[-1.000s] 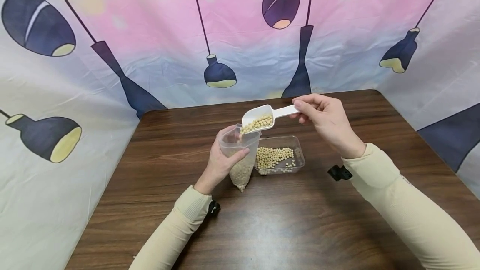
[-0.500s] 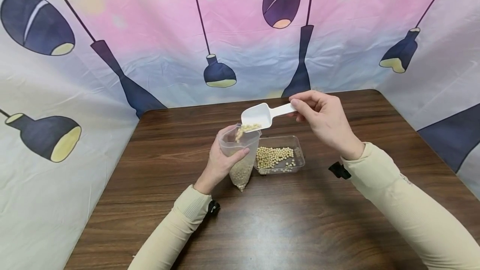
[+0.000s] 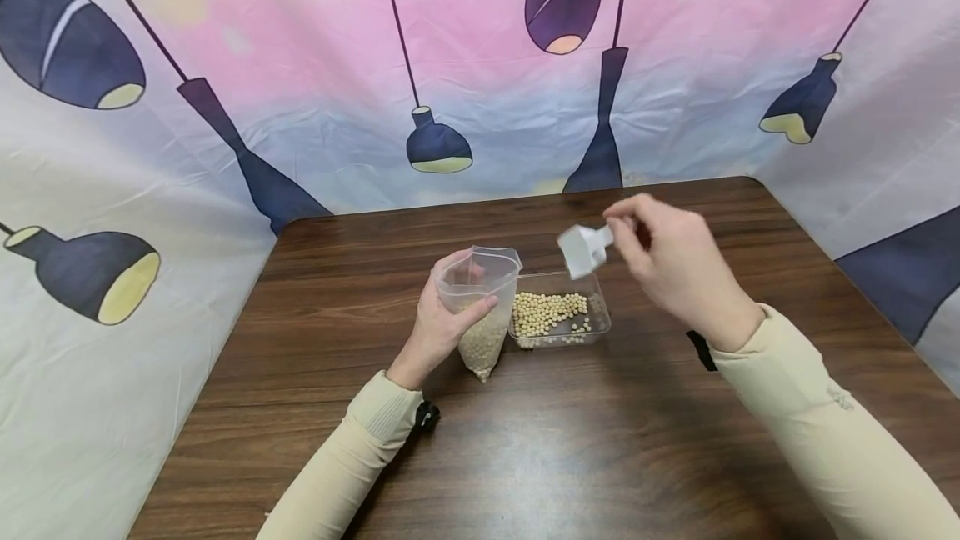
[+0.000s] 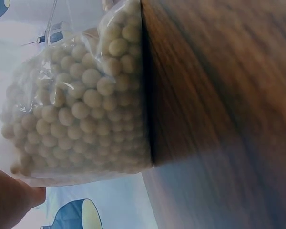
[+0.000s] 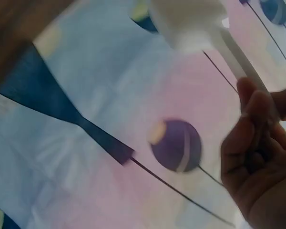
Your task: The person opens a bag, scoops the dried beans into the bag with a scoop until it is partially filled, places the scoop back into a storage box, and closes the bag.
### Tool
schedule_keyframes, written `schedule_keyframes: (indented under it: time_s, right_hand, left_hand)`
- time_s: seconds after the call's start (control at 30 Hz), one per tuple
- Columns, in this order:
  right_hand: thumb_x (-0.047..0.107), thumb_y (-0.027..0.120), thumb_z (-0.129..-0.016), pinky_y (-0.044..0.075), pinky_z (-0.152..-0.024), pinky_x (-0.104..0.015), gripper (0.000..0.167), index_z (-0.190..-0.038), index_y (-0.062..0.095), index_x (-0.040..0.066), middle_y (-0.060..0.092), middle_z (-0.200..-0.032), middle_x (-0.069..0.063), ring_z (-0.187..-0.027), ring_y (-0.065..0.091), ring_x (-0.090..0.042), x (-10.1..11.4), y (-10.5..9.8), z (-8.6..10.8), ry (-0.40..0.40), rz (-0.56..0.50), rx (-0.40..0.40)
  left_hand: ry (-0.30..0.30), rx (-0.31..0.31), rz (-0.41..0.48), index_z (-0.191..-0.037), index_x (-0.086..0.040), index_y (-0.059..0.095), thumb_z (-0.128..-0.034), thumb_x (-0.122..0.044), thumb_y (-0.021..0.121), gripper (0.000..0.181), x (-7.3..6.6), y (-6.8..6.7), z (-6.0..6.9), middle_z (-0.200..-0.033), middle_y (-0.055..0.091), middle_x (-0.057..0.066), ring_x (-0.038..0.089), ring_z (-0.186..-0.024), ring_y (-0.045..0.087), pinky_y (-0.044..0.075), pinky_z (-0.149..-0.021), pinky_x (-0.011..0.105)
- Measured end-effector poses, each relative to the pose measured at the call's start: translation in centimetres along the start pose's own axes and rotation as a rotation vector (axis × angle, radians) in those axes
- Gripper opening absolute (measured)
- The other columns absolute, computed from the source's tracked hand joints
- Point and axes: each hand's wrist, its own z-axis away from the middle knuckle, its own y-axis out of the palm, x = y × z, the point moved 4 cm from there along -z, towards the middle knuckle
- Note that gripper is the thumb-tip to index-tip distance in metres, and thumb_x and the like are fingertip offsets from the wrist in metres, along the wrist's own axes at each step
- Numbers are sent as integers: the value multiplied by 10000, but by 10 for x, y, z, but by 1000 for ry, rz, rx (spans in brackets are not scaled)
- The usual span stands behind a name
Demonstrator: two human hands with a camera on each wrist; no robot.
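Note:
A clear plastic bag [image 3: 487,332] stands with its mouth open on the table, its lower part full of pale round soybeans [image 4: 81,112]. My left hand [image 3: 441,323] holds the bag near its top, thumb in front and fingers round the far side. By its handle my right hand [image 3: 671,261] pinches a white scoop [image 3: 581,252], raised above a clear plastic tray [image 3: 600,315]. No beans show in the scoop, which is blurred in the head view. Loose soybeans [image 3: 547,312] lie mostly in the left part of the tray, just right of the bag.
The dark wooden table [image 3: 337,315] reaches back to a hanging cloth [image 3: 315,65] printed with lamps, which also drapes along both sides. A black strap [image 3: 427,415] sits at the left wrist.
Beans slid from the scoop into the bag. My right hand then moved the scoop away to the right, turned and without visible beans, over the tray. My left hand and the bag stayed put.

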Motion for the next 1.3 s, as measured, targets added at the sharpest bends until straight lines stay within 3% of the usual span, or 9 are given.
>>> schedule_keyframes:
  time_s: [0.1, 0.17, 0.37, 0.57, 0.77, 0.93, 1.03, 1.17, 1.3]
  right_hand:
    - [42, 553, -944, 420, -504, -321, 123, -984, 662, 2, 621, -757, -65, -568, 498, -157, -10, 23, 12, 57, 90, 166]
    - [60, 547, -947, 455, -549, -381, 124, -975, 657, 8, 644, -788, -83, -623, 552, -202, -16, 38, 22, 64, 129, 221]
    - [56, 565, -932, 481, -593, -403, 83, -954, 633, 12, 643, -802, -90, -679, 588, -233, -27, 60, 38, 39, 144, 214]
    - [81, 541, -963, 392, -525, -328, 137, -975, 662, 18, 589, -712, -55, -550, 474, -170, -53, 62, 36, 278, -39, 171]
    - [143, 553, -977, 413, -571, -297, 197, -1041, 688, 15, 661, -745, -80, -621, 544, -197, -77, 75, 46, 510, -200, 242]
    - [135, 570, -983, 438, -524, -247, 216, -1076, 656, -40, 707, -829, -200, -654, 629, -298, -84, 90, 58, 631, -417, 320]
    - [135, 577, -984, 436, -518, -236, 250, -1112, 632, -73, 705, -884, -239, -624, 610, -239, -87, 97, 63, 708, -538, 351]
    - [160, 585, -984, 449, -532, -225, 293, -1153, 626, -76, 710, -918, -229, -581, 560, -107, -93, 101, 69, 791, -603, 361]
    - [182, 590, -984, 461, -552, -228, 330, -1185, 614, -78, 715, -932, -216, -584, 555, -77, -97, 102, 74, 811, -622, 372]
  left_hand:
    - [7, -4, -3, -1386, 63, 390, -823, 76, 703, 645, 0, -1, 1, -1173, 531, 322, 430, -1099, 526, 479, -864, 298]
    - [5, -4, -7, -1385, 62, 392, -824, 72, 704, 642, 0, -1, 1, -1173, 533, 319, 428, -1098, 526, 481, -859, 295]
    - [-1, -6, 7, -1383, 61, 395, -815, 83, 702, 646, 0, -1, 1, -1171, 532, 319, 429, -1089, 527, 484, -854, 285]
    - [13, -11, -2, -1391, 63, 390, -806, 94, 699, 662, -1, -1, 0, -1169, 537, 320, 434, -1090, 526, 473, -865, 289]
    - [-17, -7, -14, -1400, 54, 395, -823, 59, 707, 656, -2, 0, 1, -1179, 540, 307, 405, -1091, 532, 468, -867, 293]
    - [-13, -5, -2, -1394, 62, 395, -818, 74, 705, 655, -2, 2, 0, -1172, 538, 317, 414, -1087, 532, 474, -867, 294]
    - [-4, -5, -1, -1391, 65, 396, -815, 80, 704, 653, -2, 2, 0, -1168, 537, 322, 425, -1084, 530, 474, -864, 293]
    - [2, -1, -6, -1391, 66, 395, -819, 71, 704, 650, -2, 3, -1, -1168, 536, 322, 430, -1088, 528, 471, -864, 292]
    - [9, -3, -13, -1388, 67, 397, -814, 73, 708, 653, -2, 3, -1, -1164, 537, 322, 436, -1088, 525, 469, -866, 295]
